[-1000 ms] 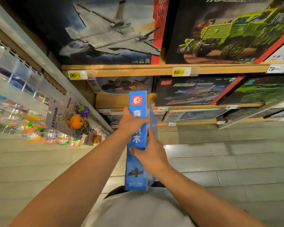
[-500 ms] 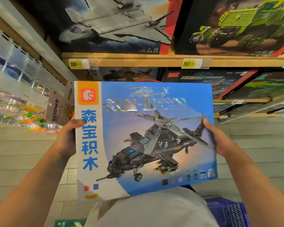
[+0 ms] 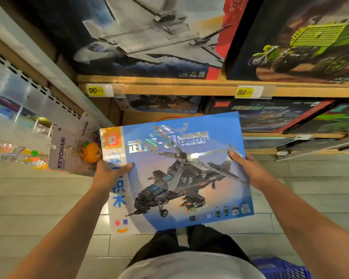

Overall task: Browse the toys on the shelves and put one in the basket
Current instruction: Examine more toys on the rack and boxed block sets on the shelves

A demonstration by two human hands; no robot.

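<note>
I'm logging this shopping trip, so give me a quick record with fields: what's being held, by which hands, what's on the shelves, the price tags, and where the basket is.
held item: helicopter box, front face up toward the camera
left hand: grips the box's left edge, thumb on the front
right hand: grips the box's right edge
upper shelf: jet box, green truck box
price tags: 99.00 at left, 89.00 at right
beside the left hand: keychain card
basket: blue, bottom right corner, contents not visible
box in basket: not yet
</note>
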